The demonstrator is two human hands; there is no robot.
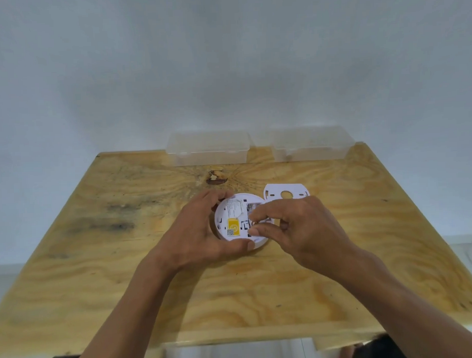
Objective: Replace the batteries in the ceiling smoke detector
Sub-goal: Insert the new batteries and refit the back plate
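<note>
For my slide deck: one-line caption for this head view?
Left hand steadies the upturned smoke detector while right hand works at its battery bay.

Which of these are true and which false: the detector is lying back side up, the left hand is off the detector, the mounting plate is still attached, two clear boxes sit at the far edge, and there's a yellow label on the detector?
1. The smoke detector lies back side up on the wooden table. True.
2. The left hand is off the detector. False: it cups the detector's left rim.
3. The mounting plate is attached to the detector. False: it lies separately, just behind the right hand.
4. Two clear plastic boxes sit at the table's far edge. True.
5. A yellow label is on the detector. True.
</note>
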